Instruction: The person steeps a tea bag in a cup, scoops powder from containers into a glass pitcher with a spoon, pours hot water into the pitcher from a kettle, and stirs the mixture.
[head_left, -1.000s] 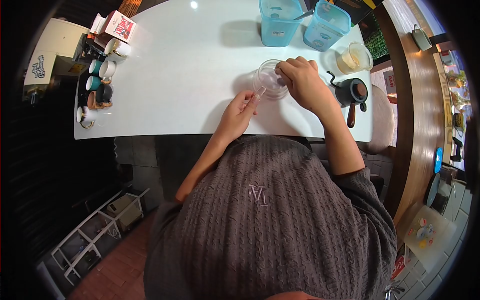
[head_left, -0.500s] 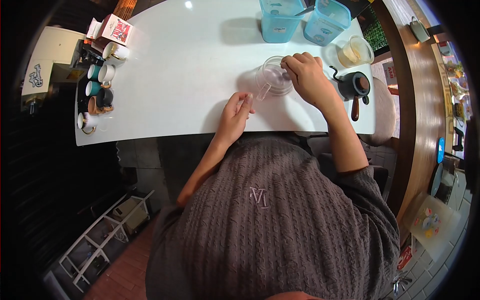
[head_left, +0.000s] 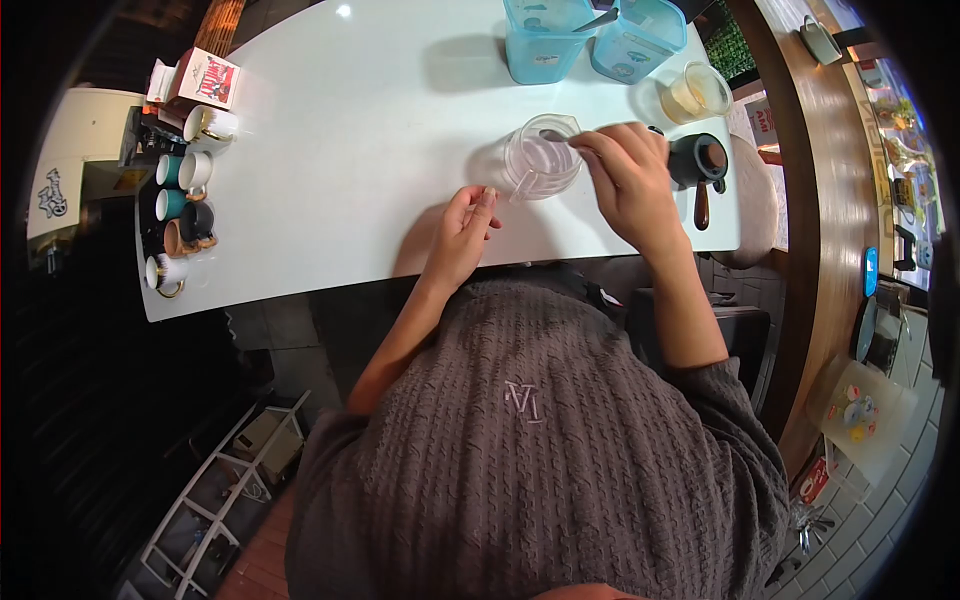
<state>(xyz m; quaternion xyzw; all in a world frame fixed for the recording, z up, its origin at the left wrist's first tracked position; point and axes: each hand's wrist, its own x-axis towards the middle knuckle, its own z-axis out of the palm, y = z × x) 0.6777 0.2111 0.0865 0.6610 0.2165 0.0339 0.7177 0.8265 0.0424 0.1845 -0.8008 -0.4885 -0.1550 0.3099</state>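
Observation:
A clear jug with a spout and a handle stands on the white table, its handle towards my left hand. My right hand pinches a spoon by its end, beside the jug's right rim. The spoon's bowl is over or inside the jug's mouth; I cannot tell whether it touches the wall. Just left of the handle, my left hand rests near the table's front edge. Its fingers are curled with the thumb against them, apart from the jug, and no object shows in them.
Two light-blue containers stand at the back, a utensil handle sticking out. To the right are a tub with tan contents and a black gooseneck kettle. Several cups and a red-and-white box line the left edge.
My right hand has drawn back to the right of the jug, uncovering the spoon at the rim. My left hand stays near the handle. The whole view has shifted and tilted slightly.

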